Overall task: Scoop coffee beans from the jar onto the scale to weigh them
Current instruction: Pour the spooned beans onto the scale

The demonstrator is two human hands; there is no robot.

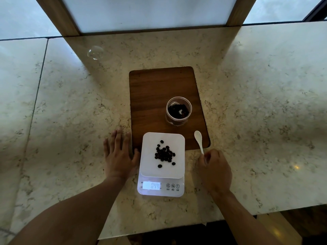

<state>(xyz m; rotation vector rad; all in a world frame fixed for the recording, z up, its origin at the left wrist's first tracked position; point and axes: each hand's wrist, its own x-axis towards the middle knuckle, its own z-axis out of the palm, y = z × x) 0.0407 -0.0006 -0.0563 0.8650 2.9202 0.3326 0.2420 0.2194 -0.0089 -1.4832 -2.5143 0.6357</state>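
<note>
Scale sits at the near end of the wooden board, platform partly overlapping the board edge, display lit and reading what looks like 0.44. A small pile of coffee beans lies mid-platform, with a couple of strays toward the near edge. Jar is upright on the board just behind the scale, lid off, more beans in the bottom. Right hand pinches the tail of the white spoon; bowl looks empty, pointing away toward the jar, low over the board's near right corner. Can't tell if it's touching the wood. Left hand lies flat on the marble counter just left of the scale, fingers spread, gripping nothing; thumb close to the platform edge, contact unclear. Handling, my read: beans are light, hard and round, so they'll roll and bounce off a smooth flat platform; tip each scoop low over the centre of the pile. Spoon looks thin, stiff and nearly weightless, so a grip at the handle end gives reach into the jar. Jar is clear and probably light with that little in it, so it may tip or skid when the spoon digs in. Brace its side wall with the free hand. Keep the left thumb off the platform or the reading drifts.
</note>
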